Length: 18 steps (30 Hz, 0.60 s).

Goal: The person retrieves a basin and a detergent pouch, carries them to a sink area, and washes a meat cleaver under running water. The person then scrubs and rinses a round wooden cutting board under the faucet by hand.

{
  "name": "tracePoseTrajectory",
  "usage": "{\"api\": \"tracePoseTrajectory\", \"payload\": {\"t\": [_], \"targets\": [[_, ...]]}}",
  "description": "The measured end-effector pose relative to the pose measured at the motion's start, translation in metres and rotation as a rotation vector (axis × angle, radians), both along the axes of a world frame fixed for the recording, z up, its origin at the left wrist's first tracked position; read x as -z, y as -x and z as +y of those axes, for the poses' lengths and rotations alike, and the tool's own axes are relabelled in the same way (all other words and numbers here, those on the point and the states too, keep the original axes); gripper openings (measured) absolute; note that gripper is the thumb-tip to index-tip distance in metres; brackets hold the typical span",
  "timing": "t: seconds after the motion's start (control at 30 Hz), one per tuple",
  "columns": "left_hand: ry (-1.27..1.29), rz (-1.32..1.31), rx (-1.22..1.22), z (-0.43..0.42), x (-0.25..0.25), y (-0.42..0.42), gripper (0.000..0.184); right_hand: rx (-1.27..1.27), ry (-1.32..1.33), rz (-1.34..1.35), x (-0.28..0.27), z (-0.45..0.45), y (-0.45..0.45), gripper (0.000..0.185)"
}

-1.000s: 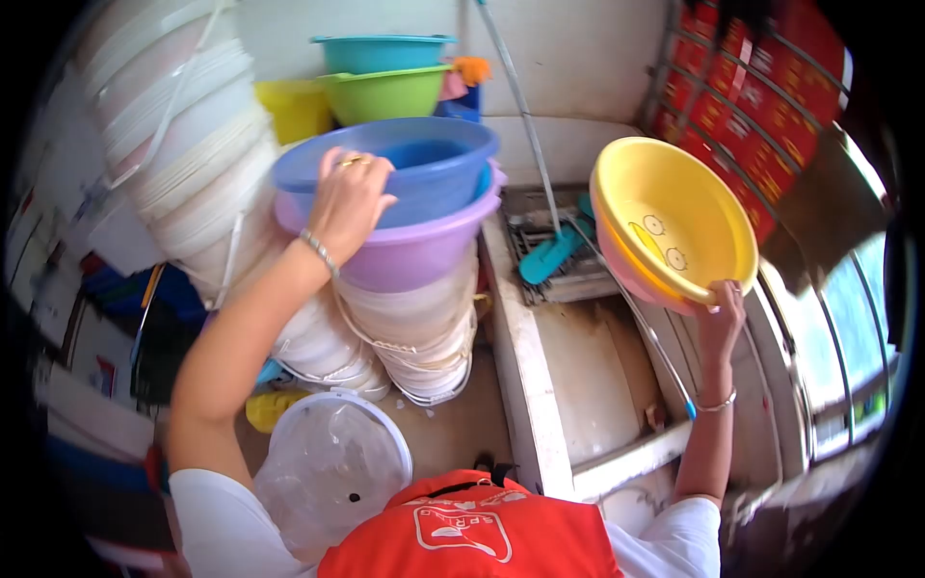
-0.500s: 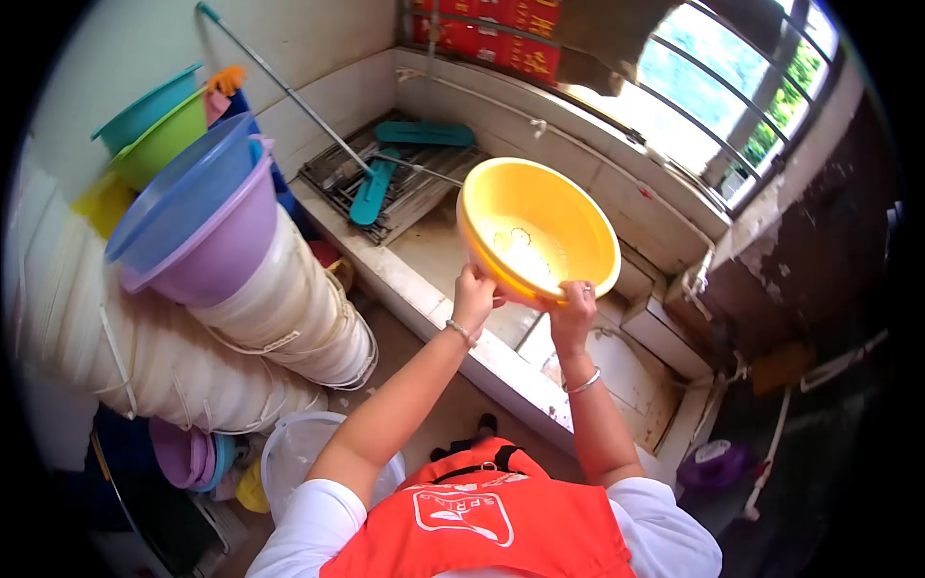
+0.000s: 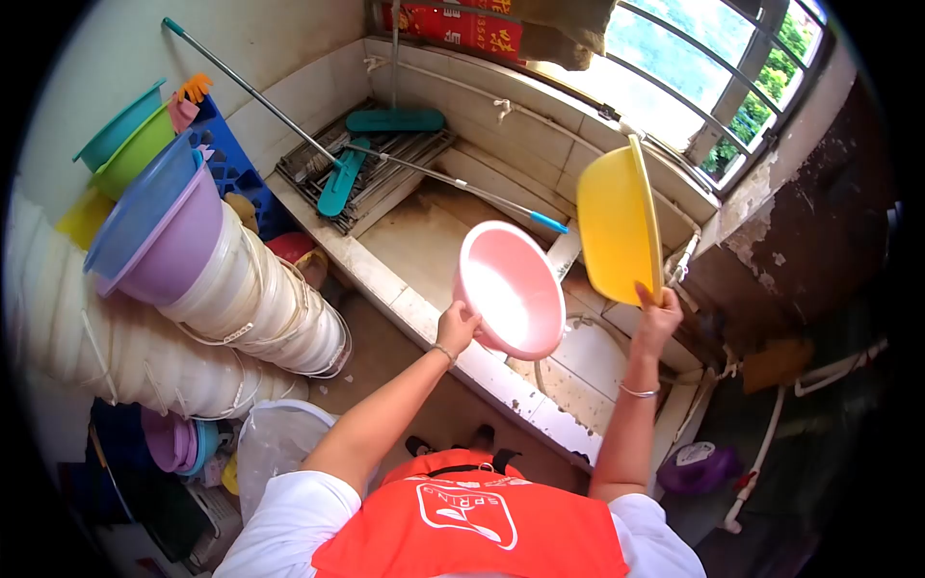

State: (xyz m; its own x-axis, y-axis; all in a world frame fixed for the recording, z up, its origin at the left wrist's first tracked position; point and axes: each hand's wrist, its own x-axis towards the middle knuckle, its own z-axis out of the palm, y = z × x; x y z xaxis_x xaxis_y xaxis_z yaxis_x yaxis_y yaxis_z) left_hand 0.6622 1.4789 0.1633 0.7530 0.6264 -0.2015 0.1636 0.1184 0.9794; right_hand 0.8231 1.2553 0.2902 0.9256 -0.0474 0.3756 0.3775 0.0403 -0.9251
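Stacked white buckets topped with purple basins stood left of the low tiled trough. Over its edge, my left hand pinched the rim of the pink basin; farther right, the yellow basin stood nearly on edge, its rim gripped in my right hand's fingers. Nested a second earlier, both were now separated, free to be handled singly.
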Motion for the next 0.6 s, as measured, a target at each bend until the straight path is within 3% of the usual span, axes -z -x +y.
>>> {"api": "tracePoseTrajectory", "payload": {"t": [0.03,0.17,0.27,0.33,0.4,0.53,0.6], "targets": [[0.092,-0.008,-0.040,0.001,0.009,-0.004,0.012,0.080,0.179,-0.109,-0.003,-0.015,-0.014,0.022],[0.401,-0.022,-0.107,0.005,0.019,-0.021,0.013,0.110,0.163,-0.076,-0.001,-0.054,-0.044,0.016],[0.550,-0.191,-0.170,0.033,-0.023,-0.007,0.011,0.164,0.255,-0.004,0.044,-0.095,-0.065,0.019],[0.510,-0.364,-0.194,0.066,-0.071,0.018,0.011,0.213,0.320,0.093,0.076,-0.119,-0.065,0.017],[0.395,-0.483,-0.290,0.099,-0.131,0.051,0.011,0.118,0.163,0.184,0.100,-0.128,-0.053,0.016],[-0.115,-0.707,-0.544,0.159,-0.250,0.129,0.006,0.167,0.303,0.312,0.134,-0.145,-0.029,0.020],[-0.191,-0.861,-0.683,0.196,-0.295,0.172,0.005,0.168,0.310,0.352,0.150,-0.146,-0.019,0.020]]}}
